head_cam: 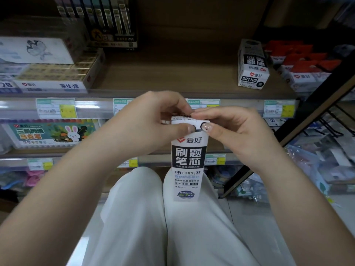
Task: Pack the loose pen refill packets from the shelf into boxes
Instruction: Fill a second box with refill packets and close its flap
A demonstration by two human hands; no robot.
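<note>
A tall white cardboard refill box with a black printed panel (189, 160) stands upright above the lap, its top flap end pinched between both thumbs and fingers. A second identical white-and-black box (252, 66) lies on the wooden shelf board (172, 73), at its right.

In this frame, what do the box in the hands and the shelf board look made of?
Box: printed card, probably with a slight sheen; its folded top flaps and sharp creases under both hands suggest thin cardboard. Shelf board: looks like wood or a wood-look laminate, matte brown with faint grain; which one cannot be told.
</note>
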